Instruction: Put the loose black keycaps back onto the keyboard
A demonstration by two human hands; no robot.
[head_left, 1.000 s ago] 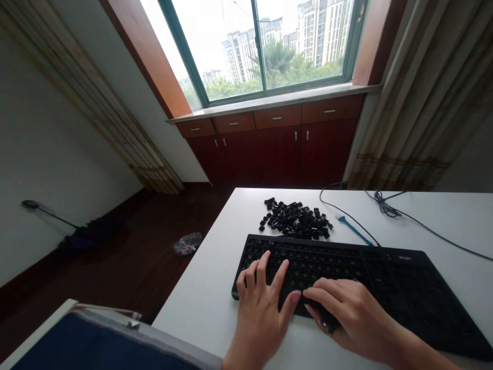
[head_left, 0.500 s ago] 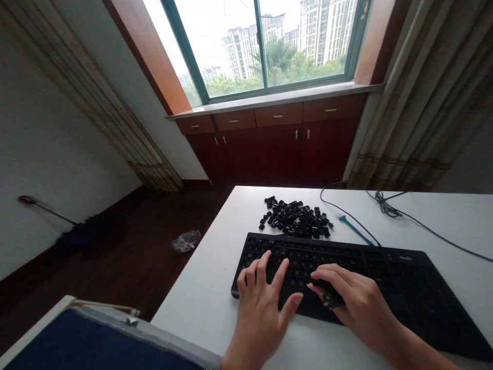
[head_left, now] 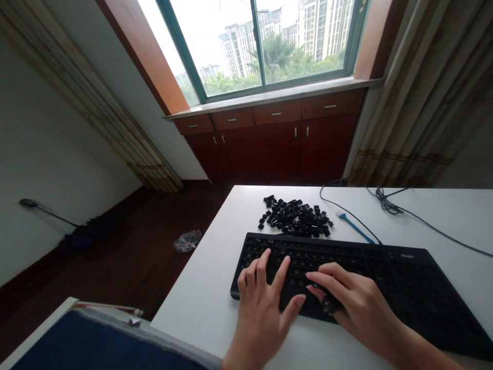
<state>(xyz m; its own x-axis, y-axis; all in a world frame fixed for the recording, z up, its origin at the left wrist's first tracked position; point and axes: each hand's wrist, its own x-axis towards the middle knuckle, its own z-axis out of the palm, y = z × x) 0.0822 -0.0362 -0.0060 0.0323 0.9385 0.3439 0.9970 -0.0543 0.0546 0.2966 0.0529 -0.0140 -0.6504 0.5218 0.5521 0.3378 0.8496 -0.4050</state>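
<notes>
Keyboard (head_left: 389, 277), black, one: flat on the white desk (head_left: 204, 293), at 4 o'clock in the view. Bearings below are from its middle.

Left hand (head_left: 260, 300), at 9 o'clock: fingers spread, resting over the keyboard's left end, grasping nothing visible.

Right hand (head_left: 352, 303), at 6 o'clock: curled around small dark pieces (head_left: 328, 304) — apparently keycaps, too shadowed to count — with fingertips toward 9.

Loose keycaps (head_left: 296, 217), black, heaped between 10 and 11 o'clock, just beyond the keyboard's far edge.

Blue tool (head_left: 356, 228), at 12 o'clock, lying untouched.

Step, as judged: fingertip work among the bare key positions; the next move calls for a steady keyboard and precise finger placement.

Markings: one pale label (head_left: 407, 255), at 2 o'clock on the keyboard — illegible. No other writing readable.
</notes>
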